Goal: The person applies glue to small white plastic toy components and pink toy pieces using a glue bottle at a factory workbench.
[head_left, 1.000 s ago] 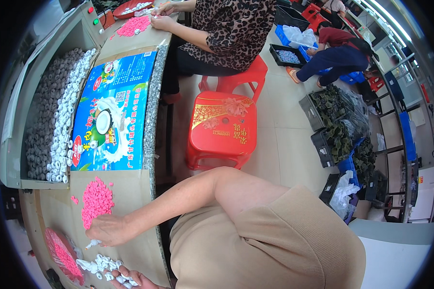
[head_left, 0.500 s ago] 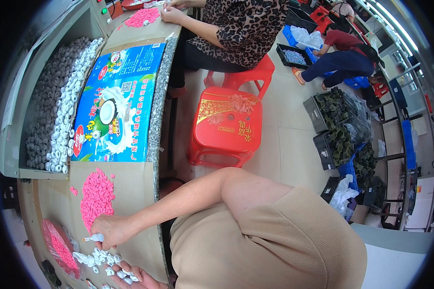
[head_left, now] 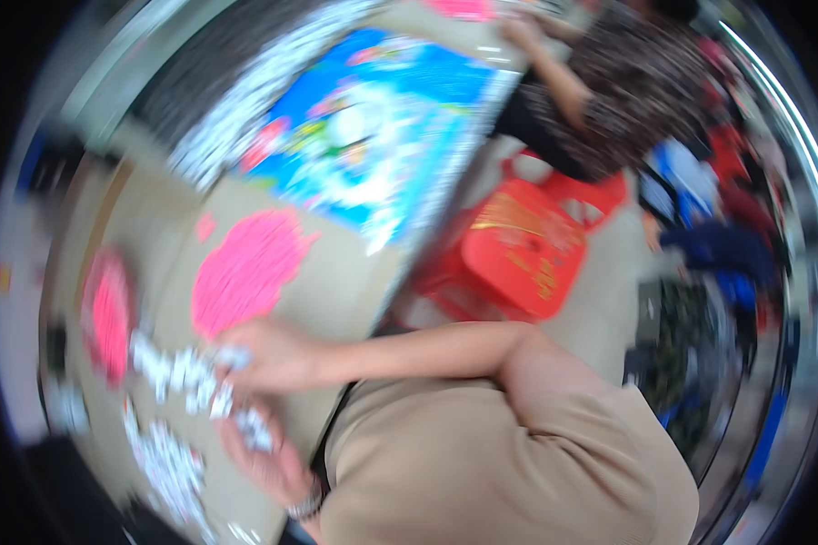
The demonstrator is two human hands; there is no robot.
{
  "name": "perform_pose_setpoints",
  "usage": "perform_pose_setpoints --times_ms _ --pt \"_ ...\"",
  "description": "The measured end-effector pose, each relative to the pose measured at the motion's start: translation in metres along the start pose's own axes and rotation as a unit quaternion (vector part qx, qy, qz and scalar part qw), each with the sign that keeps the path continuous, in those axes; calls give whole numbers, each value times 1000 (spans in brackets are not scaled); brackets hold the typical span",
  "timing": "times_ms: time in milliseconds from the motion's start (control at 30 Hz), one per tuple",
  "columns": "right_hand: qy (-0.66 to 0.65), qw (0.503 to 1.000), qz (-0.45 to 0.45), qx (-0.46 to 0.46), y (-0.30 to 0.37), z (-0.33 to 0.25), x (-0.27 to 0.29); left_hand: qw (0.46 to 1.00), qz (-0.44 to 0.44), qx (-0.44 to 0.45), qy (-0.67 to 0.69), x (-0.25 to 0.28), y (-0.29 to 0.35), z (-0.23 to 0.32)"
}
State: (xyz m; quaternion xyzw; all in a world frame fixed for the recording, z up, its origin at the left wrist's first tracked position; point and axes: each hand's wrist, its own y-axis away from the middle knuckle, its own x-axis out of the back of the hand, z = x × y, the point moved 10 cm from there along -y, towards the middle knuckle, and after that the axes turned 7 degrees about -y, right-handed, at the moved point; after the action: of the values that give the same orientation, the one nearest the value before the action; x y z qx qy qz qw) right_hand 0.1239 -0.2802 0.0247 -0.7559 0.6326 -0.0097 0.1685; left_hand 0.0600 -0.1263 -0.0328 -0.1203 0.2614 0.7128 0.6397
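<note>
The right hand pinches a white piece; the left hand cups more, low over the counter. Each looks light, probably firm and smooth, best pinched around its sides. Loose white pieces crowd the fingertips; the pink heap lies just beyond, the red dish to the left. Blur hides finer detail.

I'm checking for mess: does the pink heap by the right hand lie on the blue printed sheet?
No, the pink heap by the right hand lies on the tan tabletop, apart from the blue sheet.
</note>
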Motion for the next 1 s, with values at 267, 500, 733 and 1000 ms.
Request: perform_pose_setpoints --times_ms 267,500,733,1000 --pt "20 997 -54 -59 14 -13 -25 998 47 -11 -28 -9 7 -1" --pt "69 993 -88 -25 15 -9 -46 997 33 -38 -52 -6 11 9" --pt "149 981 -108 62 14 -16 -52 991 3 -71 -110 -5 10 12" --pt "113 992 -60 -19 18 -4 -42 979 -5 -121 -165 -3 15 18"
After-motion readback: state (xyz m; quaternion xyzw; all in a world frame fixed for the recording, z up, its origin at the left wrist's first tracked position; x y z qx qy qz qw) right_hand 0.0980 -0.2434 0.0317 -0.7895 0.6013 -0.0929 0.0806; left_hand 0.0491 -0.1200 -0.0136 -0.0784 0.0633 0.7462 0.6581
